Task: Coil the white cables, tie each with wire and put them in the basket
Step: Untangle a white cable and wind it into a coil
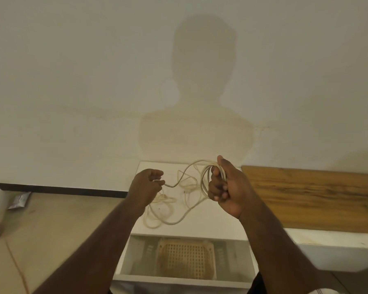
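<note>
A pale wall [72, 81] fills the upper view, carrying the person's shadow [202, 92]. Bare floor [57, 219] lies open to the left. A wooden board [314, 198] butts against the white top's [202, 228] right edge. Below the top's near edge sits the basket [185, 258] in an open shelf. The right hand [225, 187] grips the cable's [174, 221] coil; the left hand [146, 187] pinches a free strand; the slack lies loose on the top between them.

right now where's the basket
In the head view the basket sits low at centre, in the open compartment under the white table, between the two forearms and below the loose cable.
</note>
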